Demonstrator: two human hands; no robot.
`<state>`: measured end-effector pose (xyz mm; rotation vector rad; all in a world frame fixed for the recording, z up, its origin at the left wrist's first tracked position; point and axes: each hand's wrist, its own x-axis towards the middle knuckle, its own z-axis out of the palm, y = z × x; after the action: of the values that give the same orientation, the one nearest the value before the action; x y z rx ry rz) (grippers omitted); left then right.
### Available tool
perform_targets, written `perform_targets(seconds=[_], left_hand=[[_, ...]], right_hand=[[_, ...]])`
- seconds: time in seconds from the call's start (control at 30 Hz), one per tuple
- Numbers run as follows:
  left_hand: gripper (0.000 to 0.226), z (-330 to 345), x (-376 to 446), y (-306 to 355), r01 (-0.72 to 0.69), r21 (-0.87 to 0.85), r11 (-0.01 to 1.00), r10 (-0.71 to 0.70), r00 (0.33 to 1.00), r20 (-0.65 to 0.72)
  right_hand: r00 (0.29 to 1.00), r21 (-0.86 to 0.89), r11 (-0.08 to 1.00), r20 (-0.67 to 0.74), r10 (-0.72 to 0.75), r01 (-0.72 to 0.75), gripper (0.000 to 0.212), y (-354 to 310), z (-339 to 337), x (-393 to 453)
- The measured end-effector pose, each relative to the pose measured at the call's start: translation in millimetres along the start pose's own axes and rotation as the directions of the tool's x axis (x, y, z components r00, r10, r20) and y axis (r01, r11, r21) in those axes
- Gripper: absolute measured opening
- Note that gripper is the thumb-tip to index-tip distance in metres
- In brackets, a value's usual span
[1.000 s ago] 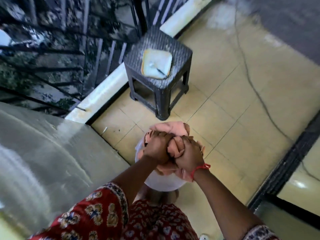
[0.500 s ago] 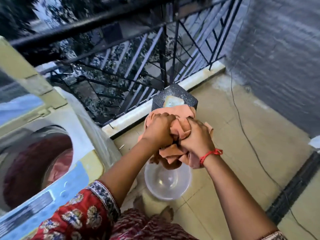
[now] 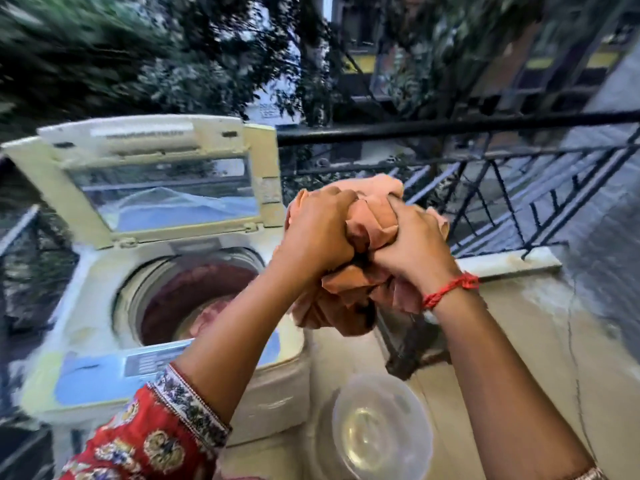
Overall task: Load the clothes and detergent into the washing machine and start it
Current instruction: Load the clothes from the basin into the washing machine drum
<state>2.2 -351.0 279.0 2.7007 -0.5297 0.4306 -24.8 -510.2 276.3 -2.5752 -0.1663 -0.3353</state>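
1. Peach-orange crumpled cloth point(image 3: 370, 230) is bunched into a wad and held in the air, just to the right of the washing machine's open tub and above its right front corner
2. The left hand point(image 3: 317, 233) grips the left side of the wad, fingers curled tightly into the fabric
3. The right hand point(image 3: 412, 244) grips the right side of the same wad, fingers curled over it; the two hands are close together, nearly touching, and a red thread bracelet point(image 3: 450, 289) circles the right wrist
4. The cream-white top-loading washing machine point(image 3: 104, 306) stands to the left of the cloth, its windowed lid point(image 3: 156, 178) raised upright behind the tub
5. Dark red laundry point(image 3: 194, 292) lies inside the machine's round tub, with a paler pink piece on it
6. A clear round plastic basin point(image 3: 377, 431) sits on the tiled floor just right of the machine's front, below the held cloth
7. A black metal railing point(image 3: 485, 174) runs behind and to the right of the machine, with blurred trees beyond it
8. A red patterned sleeve point(image 3: 149, 441) covers the left upper arm, in front of the machine's blue control panel point(image 3: 138, 365)
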Motion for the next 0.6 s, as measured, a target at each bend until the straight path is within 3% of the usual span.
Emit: perform_targets(seconds=[0.13, 0.27, 0.43, 0.6], left_hand=[[0.037, -62.9, -8.5, -50.6, 0.051, 0.021, 0.998, -0.047, 0.987, -0.155], [0.041, -107.6, -24.3, -108.7, 0.102, 0.05, 0.993, -0.089, 0.97, -0.227], [0.049, -132.4, -50.2, -190.8, 0.173, 0.076, 0.982, -0.154, 0.965, -0.213], [0.052, -124.0, -68.6, -270.9, 0.252, 0.078, 0.965, -0.245, 0.965, -0.089]], right_hand=[[0.986, -0.015, 0.988, -0.056, -0.156, 0.155, 0.061, -73.1, 7.5, 32.2], [0.968, 0.027, 0.969, -0.064, -0.242, 0.245, 0.059, -137.3, 37.5, 56.7], [0.96, 0.067, 0.957, -0.026, -0.28, 0.281, 0.056, -203.7, 102.1, 74.9], [0.96, 0.139, 0.956, 0.073, -0.272, 0.26, 0.054, -245.5, 172.2, 89.4]])
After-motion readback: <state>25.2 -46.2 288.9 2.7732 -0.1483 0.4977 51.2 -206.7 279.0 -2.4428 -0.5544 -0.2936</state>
